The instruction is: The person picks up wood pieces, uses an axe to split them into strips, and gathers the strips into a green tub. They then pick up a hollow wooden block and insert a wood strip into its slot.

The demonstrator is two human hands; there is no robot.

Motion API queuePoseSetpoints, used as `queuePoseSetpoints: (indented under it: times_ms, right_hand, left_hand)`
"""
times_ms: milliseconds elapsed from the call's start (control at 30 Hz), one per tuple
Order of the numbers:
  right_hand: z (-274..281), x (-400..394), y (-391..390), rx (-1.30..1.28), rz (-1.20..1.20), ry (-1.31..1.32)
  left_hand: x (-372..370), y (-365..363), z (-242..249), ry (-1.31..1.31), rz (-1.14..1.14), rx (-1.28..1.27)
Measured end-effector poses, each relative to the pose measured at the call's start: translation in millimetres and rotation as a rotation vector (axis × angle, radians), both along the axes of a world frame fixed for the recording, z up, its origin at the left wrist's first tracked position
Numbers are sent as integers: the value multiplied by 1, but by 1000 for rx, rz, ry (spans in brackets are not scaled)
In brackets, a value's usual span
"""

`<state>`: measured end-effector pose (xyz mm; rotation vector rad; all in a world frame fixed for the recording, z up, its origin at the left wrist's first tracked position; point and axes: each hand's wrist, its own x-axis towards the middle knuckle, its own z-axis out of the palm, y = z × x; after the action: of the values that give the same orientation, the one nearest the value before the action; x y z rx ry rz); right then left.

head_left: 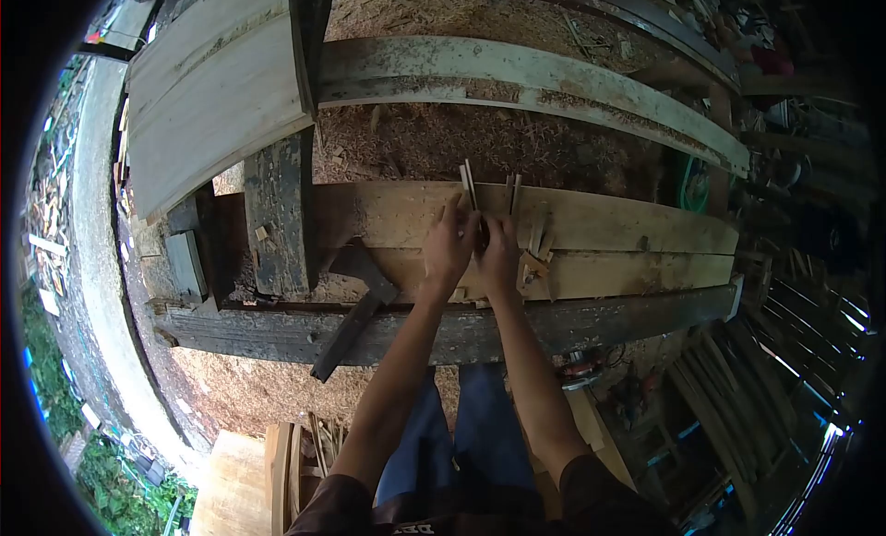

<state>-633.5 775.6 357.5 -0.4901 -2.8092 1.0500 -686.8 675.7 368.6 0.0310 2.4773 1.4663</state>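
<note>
Both hands are close together over a plank workbench (609, 227). My left hand (448, 241) is closed around a thin light strip (468, 181) that points away from me. Beside it, my right hand (499, 248) is closed near another pair of thin strips (514, 193); the fingertips of both hands nearly meet over something dark and too small to make out. A hatchet (355, 301) lies to the left, its dark handle across the bench's front beam (249, 336). Small wood offcuts (535, 267) lie just right of my right hand.
A broad pale board (217, 84) sits at the upper left on a dark crosspiece (277, 218). Beyond the bench runs a long whitish beam (517, 70). Wood shavings cover the ground. Stacked timber (720, 388) stands at the lower right, and a power tool (583, 365) lies below the bench.
</note>
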Motion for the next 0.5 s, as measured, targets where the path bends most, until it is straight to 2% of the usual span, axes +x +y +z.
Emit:
queuePoseSetpoints:
  times_ms: [133,200,233,333,400,467,500]
  right_hand:
    - [13,31,-3,-54,-137,-4]
    - [5,50,0,-239,-166,-143]
    - [4,56,2,-242,-172,-141]
    - [6,67,2,-189,-137,-164]
    - [6,76,2,27,-42,-45]
    - [-3,91,-1,53,-90,-99]
    - [-3,92,-2,76,-133,-149]
  left_hand:
    - [-2,8,-15,-25,-46,-165]
    - [0,11,-18,-41,-22,-116]
    - [-1,12,-19,-55,9,-74]
    - [-1,9,-16,-99,22,-18]
    - [-2,8,-16,-31,37,15]
    - [-6,6,-17,43,61,57]
    - [-9,1,-16,39,72,0]
